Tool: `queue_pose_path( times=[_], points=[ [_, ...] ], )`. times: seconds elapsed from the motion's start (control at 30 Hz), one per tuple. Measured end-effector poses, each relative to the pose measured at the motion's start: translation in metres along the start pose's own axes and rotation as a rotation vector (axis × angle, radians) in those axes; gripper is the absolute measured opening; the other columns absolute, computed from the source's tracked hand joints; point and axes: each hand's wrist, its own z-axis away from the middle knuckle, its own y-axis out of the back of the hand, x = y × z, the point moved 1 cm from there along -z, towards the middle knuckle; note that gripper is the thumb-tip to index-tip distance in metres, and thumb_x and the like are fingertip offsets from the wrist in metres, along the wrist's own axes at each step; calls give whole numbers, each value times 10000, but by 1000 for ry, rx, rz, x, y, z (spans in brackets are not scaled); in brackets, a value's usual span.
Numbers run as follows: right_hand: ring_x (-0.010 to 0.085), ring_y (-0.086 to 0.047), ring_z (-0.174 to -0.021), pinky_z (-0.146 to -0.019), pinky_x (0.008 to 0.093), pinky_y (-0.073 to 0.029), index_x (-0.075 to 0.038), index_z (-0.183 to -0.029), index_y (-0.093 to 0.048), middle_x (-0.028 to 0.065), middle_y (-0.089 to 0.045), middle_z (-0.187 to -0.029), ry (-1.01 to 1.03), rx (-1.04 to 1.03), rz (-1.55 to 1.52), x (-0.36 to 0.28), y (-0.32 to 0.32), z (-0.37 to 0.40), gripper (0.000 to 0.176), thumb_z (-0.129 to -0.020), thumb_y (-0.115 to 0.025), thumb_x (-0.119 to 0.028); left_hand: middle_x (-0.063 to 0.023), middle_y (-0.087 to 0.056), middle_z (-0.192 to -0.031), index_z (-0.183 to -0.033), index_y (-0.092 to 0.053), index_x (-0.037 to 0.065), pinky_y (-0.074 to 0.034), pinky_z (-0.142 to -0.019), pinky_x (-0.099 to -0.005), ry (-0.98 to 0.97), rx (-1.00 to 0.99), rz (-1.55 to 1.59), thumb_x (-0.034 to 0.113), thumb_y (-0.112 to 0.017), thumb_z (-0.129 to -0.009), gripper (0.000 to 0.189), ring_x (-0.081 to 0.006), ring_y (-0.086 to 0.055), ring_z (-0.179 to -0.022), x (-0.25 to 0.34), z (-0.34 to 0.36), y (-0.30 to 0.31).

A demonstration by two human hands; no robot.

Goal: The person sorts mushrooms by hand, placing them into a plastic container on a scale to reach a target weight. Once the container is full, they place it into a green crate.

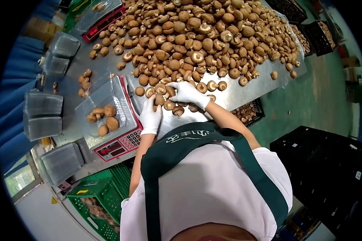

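Both my hands wear white gloves and work at the near edge of a big heap of brown shiitake mushrooms (197,40) on the metal table. My left hand (150,118) has its fingers and thumb closed around a mushroom, mostly hidden, beside another mushroom (159,99). My right hand (188,93) reaches in from the right, its fingers curled against a mushroom (170,91). Several loose mushrooms lie between and below the hands. Left of my left hand, a red-framed digital scale (120,120) carries a clear plastic tray (94,134) with several mushrooms in it.
Stacks of clear plastic trays (43,116) stand along the table's left side. A second scale (102,26) is at the back left. A green crate (94,201) with bagged mushrooms stands below left. Black crates (317,160) are stacked at right on the green floor.
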Motion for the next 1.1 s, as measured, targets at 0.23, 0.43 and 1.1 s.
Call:
queue_pose_path(
  times=[0.23,0.43,1.1],
  points=[
    [140,-606,-890,-766,249,-491,-11,-1193,-528,72,-623,-1019,-97,14,-964,15,8,33,468,-780,-681,-168,-99,-488,-1187,-1311,-436,269,-506,-671,-419,-8,-186,-292,199,-637,-760,591,-336,-598,-866,-2,-7,-21],
    [160,-618,-720,-634,261,-514,-28,-1125,-553,64,-632,-953,-231,44,-1477,-5,13,49,338,-899,-528,-277,-95,-599,-1119,-1259,-483,7,-454,-863,-269,223,-175,866,56,-662,-792,503,-158,-573,-992,8,-5,9],
    [416,-399,-1196,-995,490,-328,-70,-1283,-445,249,-406,-1304,768,298,184,-203,-86,-36,596,-808,-607,-392,-127,-522,-1244,-1263,-499,92,-376,-986,-383,-64,379,25,169,-692,-755,549,-304,-474,-1169,-103,19,187]
  ],
)
